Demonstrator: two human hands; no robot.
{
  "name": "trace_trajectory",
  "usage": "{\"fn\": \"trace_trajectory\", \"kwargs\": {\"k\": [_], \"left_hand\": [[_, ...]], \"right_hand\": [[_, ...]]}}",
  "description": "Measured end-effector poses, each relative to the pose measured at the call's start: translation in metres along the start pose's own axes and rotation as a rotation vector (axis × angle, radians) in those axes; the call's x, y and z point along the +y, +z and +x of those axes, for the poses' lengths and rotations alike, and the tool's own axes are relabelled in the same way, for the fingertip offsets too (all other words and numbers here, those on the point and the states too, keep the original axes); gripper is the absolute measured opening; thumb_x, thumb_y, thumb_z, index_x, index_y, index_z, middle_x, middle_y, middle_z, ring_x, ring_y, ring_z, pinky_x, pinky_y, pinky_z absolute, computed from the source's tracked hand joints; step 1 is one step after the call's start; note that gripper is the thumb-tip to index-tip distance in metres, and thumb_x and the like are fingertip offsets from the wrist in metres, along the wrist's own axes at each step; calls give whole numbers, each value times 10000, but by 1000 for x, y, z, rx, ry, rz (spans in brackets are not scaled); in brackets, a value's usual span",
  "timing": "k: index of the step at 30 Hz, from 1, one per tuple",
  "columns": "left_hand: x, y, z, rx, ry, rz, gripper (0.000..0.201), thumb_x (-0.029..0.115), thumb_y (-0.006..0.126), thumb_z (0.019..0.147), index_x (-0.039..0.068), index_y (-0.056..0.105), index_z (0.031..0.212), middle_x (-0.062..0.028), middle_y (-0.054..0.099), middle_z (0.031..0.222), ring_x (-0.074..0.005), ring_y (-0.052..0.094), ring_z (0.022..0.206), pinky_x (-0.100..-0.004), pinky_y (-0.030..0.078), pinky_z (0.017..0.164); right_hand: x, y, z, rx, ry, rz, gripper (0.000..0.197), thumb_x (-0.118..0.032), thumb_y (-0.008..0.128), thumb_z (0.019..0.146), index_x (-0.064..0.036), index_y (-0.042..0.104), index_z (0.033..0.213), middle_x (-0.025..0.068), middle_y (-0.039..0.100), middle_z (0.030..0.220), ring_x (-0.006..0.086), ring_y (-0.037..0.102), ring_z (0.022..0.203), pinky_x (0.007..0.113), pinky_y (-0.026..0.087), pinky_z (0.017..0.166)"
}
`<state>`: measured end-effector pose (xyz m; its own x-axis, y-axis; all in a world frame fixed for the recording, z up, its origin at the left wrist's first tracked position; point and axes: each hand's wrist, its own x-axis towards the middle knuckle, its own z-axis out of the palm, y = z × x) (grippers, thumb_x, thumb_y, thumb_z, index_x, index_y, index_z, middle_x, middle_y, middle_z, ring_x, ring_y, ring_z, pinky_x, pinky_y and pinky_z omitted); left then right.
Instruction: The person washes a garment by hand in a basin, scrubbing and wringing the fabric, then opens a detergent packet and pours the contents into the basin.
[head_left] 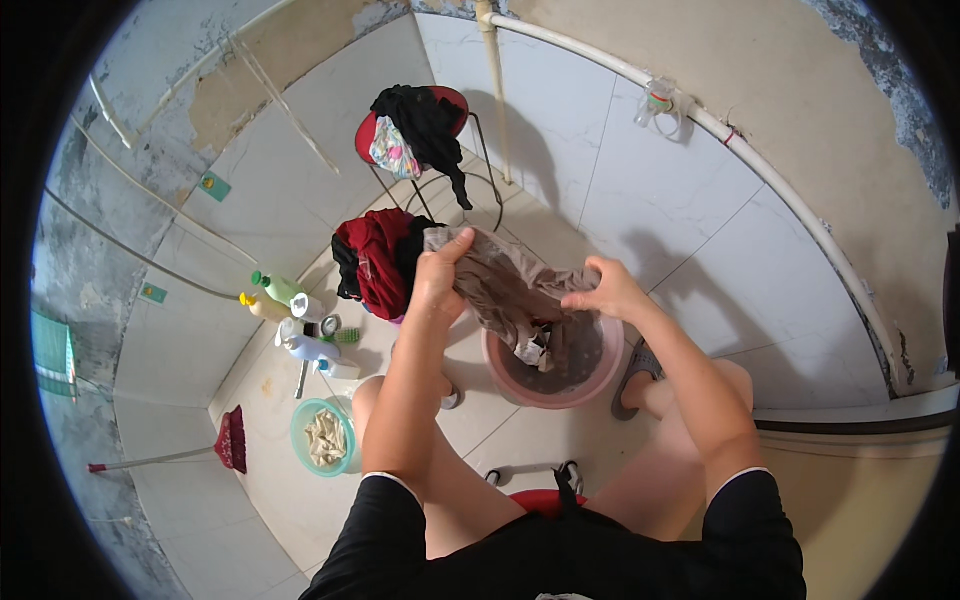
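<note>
A wet brown-grey garment [505, 280] is stretched between my two hands, its lower part hanging down into a pink basin [560, 402]. My left hand [438, 275] grips the garment's left end, thumb on top. At the other end my right hand [608, 292] is closed on the edge, thumb against fingers. Greyish water [588, 375] with some bubbles lies in the basin. A small white patch with dark marks [535, 350] shows low on the cloth; whether it is a label I cannot tell.
Red and black clothes [375, 265] are heaped left of the basin. Behind them a red stool [455, 100] carries a black garment and a patterned cloth. Several bottles [282, 290] stand at left, near a turquoise basin [297, 440] of pale pieces. A red-headed brush [232, 440] leans by the wall.
</note>
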<state>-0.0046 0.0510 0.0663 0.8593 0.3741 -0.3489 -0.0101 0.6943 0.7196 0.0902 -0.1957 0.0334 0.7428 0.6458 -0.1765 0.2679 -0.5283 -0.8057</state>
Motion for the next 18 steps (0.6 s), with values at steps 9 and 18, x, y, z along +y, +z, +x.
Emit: {"fn": "trace_trajectory", "kwargs": {"k": [9,18], "left_hand": [[8,-17,2,204,233,179,135,144,661,864,15,626,885,-80,651,816,-210,627,710,-361,520,659],[-36,-5,12,-26,-345,-200,652,605,452,891,36,539,1196,-136,576,1229,-305,556,1119,-488,396,994]], "right_hand": [[63,-6,-8,-21,-51,-566,348,-295,718,748,11,625,884,200,606,913,370,583,852,412,462,737],[1,-12,-12,-54,118,1331,231,-204,616,812,4,607,912,30,597,757,134,584,741,277,484,647]]}}
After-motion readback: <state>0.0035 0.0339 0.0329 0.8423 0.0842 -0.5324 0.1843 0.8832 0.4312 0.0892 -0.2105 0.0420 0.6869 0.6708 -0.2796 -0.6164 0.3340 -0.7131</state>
